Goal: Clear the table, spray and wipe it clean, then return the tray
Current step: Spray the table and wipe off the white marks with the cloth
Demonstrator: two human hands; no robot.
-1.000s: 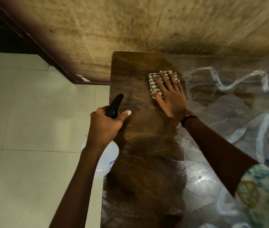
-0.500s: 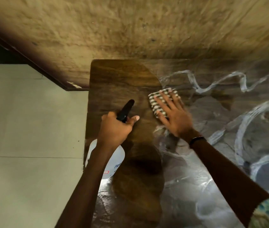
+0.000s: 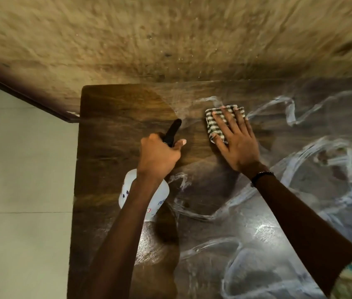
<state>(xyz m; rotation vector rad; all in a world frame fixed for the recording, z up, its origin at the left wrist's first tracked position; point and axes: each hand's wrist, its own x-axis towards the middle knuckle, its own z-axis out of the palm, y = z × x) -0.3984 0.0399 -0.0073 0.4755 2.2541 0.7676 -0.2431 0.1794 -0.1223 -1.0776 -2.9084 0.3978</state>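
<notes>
A dark wooden table (image 3: 110, 117) fills the middle and right, streaked with white wet smears. My left hand (image 3: 158, 156) grips a white spray bottle (image 3: 160, 197) by its black nozzle head (image 3: 171, 132), held over the table's left part. My right hand (image 3: 237, 143) lies flat, fingers spread, pressing a striped folded cloth (image 3: 213, 124) onto the tabletop near the far edge. The cloth is partly hidden under my fingers. No tray is in view.
A rough tan wall (image 3: 170, 39) runs along the table's far edge. Pale floor tiles (image 3: 19, 190) lie to the left of the table's left edge, with a dark baseboard (image 3: 41, 104) at the wall's foot.
My right hand has slid the cloth to the right along the far side of the table. The left hand with the bottle has moved right, further over the table.
</notes>
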